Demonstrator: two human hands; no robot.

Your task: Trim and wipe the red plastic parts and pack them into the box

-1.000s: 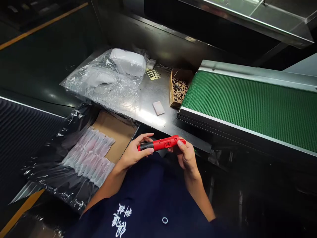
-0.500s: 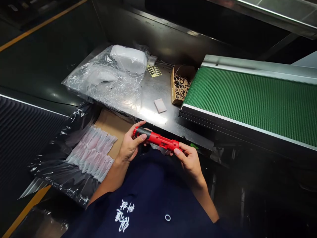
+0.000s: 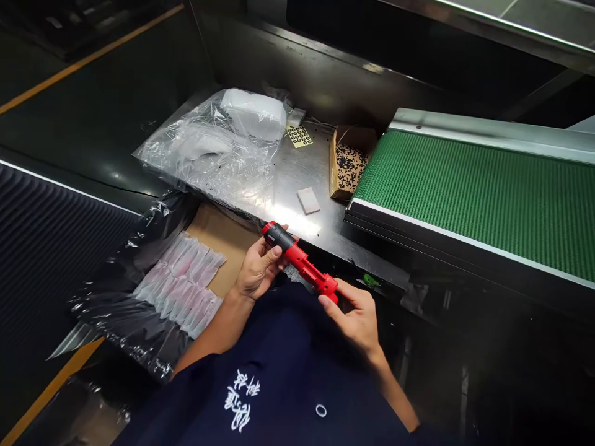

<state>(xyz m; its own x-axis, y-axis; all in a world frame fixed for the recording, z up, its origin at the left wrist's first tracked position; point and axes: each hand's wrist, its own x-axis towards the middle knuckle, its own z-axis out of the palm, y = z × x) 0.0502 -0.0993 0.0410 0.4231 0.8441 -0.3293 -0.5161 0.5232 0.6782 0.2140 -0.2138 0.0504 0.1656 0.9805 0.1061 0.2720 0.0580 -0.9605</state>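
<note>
A red, tube-shaped plastic part (image 3: 304, 267) with a black band near its far end is held in front of my body, slanting down to the right. My left hand (image 3: 260, 266) grips it around the black band, thumb on top. At the lower end, my right hand (image 3: 357, 313) pinches the red tip between thumb and fingers. Some fingertips are hidden behind the part. Left of my hands, a box lined with black plastic (image 3: 111, 322) contains rows of reddish items in whitish wrapping (image 3: 181, 282) on brown cardboard (image 3: 209, 226).
A metal table (image 3: 288, 176) carries a clear plastic bag with white contents (image 3: 253, 114), a yellow sticker sheet (image 3: 300, 136), a small pale block (image 3: 308, 201) and a cardboard box of tiny black pieces (image 3: 351, 166). A green conveyor belt (image 3: 478, 198) runs along the right.
The red part has tilted more steeply, its right end lower, and turned to show a different side with a long slot. Both hands stay on it. The whole view has shifted slightly.
</note>
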